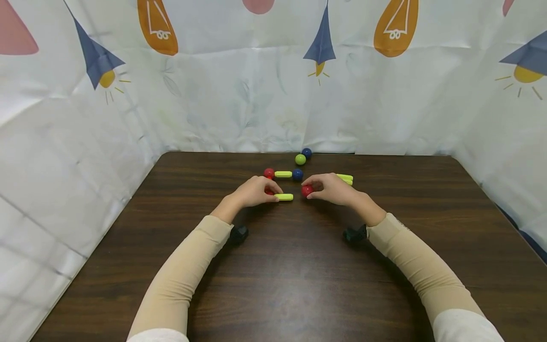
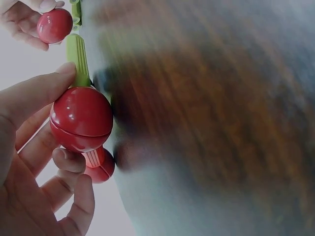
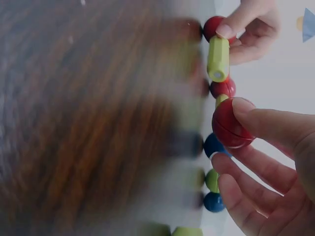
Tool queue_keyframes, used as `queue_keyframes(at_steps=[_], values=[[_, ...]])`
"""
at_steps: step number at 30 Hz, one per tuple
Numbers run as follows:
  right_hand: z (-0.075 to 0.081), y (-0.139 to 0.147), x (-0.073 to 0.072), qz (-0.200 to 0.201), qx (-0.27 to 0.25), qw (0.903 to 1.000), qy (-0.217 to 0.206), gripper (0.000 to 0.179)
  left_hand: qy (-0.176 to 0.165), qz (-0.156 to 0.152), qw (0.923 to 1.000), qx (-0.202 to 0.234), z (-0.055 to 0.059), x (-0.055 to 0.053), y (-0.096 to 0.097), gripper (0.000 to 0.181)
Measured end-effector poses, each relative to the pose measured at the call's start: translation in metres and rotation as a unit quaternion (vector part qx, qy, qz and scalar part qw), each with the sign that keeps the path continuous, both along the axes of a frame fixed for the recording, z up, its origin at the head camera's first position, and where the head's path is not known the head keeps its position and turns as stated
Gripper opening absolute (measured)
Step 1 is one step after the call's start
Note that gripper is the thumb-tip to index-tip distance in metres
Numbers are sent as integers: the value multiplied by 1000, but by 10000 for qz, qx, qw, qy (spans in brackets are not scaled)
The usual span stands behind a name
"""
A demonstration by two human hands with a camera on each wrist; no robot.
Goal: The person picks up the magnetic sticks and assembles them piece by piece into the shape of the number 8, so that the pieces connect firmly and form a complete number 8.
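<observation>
My left hand [image 1: 255,191] holds a red ball [image 2: 82,115] with a yellow-green rod [image 1: 285,197] sticking out to the right, thumb at the rod's base. From that ball a short red-orange rod [image 2: 95,157] runs to a farther red ball [image 1: 268,173]. A second yellow-green rod [image 1: 283,174] reaches from the farther ball to a blue ball [image 1: 297,174]. In my right hand [image 1: 332,188], thumb and fingers pinch a loose red ball [image 1: 306,191], a small gap away from the near rod's free end.
Yellow-green rods [image 1: 345,178] lie just behind my right hand, partly hidden by it. A green ball [image 1: 300,159] and another blue ball [image 1: 306,152] sit together at the back edge of the dark wooden table [image 1: 295,270]. A printed white curtain [image 1: 239,104] stands behind.
</observation>
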State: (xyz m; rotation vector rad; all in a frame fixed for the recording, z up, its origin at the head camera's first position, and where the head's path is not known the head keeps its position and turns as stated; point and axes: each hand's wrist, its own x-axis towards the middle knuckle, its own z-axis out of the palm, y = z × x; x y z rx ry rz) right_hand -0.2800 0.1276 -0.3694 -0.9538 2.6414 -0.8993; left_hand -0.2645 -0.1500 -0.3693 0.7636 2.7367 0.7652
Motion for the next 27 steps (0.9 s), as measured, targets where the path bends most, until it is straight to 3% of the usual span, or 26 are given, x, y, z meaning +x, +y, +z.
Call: queue_keyframes(at_steps=[27], values=[[-8, -15, 4, 235, 127, 9996, 76, 34, 79, 11, 10000, -27, -1, -1, 1, 21]])
